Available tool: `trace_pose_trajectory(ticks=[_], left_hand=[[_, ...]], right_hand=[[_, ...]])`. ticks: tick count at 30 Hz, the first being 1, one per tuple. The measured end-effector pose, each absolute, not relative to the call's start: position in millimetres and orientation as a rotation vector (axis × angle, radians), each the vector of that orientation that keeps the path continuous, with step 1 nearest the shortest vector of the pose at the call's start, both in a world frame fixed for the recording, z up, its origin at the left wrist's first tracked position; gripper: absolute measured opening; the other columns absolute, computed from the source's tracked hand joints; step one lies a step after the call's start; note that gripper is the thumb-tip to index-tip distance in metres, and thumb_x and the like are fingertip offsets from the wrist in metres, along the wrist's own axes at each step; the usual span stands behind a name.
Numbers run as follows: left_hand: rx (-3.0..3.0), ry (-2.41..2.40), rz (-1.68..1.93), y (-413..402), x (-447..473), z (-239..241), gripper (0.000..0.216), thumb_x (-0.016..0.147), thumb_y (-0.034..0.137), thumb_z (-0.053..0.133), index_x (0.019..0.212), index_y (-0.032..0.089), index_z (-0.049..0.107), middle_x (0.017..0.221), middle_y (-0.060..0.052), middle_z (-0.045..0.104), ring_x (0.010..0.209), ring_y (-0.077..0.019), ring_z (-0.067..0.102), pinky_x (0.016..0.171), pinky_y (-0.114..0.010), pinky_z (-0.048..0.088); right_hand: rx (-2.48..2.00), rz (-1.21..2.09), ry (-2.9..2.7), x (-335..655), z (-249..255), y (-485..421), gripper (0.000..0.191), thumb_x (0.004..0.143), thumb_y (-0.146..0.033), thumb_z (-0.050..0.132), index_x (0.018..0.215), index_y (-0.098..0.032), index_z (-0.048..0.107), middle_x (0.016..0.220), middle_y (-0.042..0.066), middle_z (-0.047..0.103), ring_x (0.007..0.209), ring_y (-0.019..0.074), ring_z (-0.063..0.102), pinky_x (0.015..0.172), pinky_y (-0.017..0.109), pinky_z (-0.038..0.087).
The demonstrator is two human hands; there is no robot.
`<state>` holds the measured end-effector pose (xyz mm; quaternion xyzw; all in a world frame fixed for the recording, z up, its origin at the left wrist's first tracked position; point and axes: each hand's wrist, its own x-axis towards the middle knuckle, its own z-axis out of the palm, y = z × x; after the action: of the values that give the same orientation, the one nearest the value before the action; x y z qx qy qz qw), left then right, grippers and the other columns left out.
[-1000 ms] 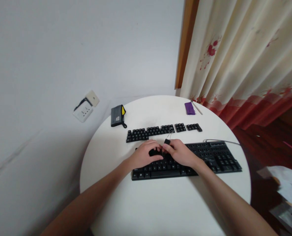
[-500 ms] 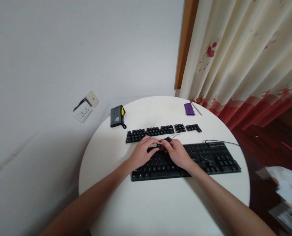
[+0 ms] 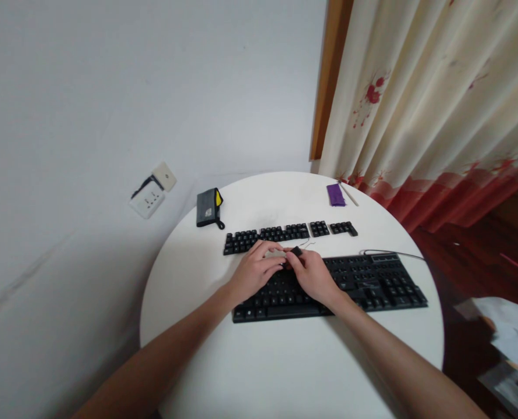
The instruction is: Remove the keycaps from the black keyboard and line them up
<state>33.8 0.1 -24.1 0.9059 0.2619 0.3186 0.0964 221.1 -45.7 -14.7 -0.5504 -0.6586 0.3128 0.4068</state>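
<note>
Keyboard (image 3: 372,285): long black one, sitting flat on the white table (image 3: 241,361), with both hands over its left half and middle. A thin cable (image 3: 401,252) trails off its far edge to the right.
Right hand (image 3: 315,278): pinching a small black tool (image 3: 296,251) between thumb and fingers, so that grip's closed. It's above the keyboard, near the far edge.
Wires (image 3: 310,243): thin pair poking out just past the right hand's fingers, pretty blurry, tbh.
Left hand (image 3: 252,272): fingers bent, tips right up by the right hand's. Can't tell if there's anything pinched in there, the spot's too small and dark.
Loose keys (image 3: 297,231): black, laid out in blocks in a long row beyond the keyboard, with the two right-hand blocks set slightly apart.
Pouch (image 3: 206,208): grey with a bit of yellow showing, back left of the table.
Purple cloth (image 3: 336,195): back right, with a pale stick (image 3: 350,195) just beside it.
Curtain (image 3: 416,116): cream and red, hanging behind on the right.
</note>
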Motion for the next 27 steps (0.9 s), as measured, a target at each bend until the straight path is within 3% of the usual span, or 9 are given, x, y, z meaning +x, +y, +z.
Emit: trace_pose_trajectory(ticks=[21,27], left_hand=[[2.608,0.8,0.929,-4.5,37.5,-22.3,0.013,0.092,0.017,0.06,0.101,0.022,0.068,0.111,-0.007,0.063,0.107,-0.0225,0.054,0.095,-0.042,0.048],[2.463,0.776,0.99,-7.8,40.7,-20.5,0.008,0.087,0.021,0.069,0.094,0.022,0.068,0.102,-0.006,0.063,0.102,-0.0218,0.056,0.093,-0.04,0.046]], right_hand=[[-1.417,0.817,-1.557,220.6,-21.4,-42.9,0.043,0.095,-0.041,0.048,0.064,-0.014,0.063,0.062,0.006,0.066,0.058,0.0165,0.057,0.058,0.026,0.039],[-1.384,0.898,-1.51,224.2,-20.9,-39.6,0.044,0.093,-0.041,0.05,0.062,-0.014,0.065,0.059,0.004,0.065,0.056,0.0158,0.058,0.056,0.025,0.041]])
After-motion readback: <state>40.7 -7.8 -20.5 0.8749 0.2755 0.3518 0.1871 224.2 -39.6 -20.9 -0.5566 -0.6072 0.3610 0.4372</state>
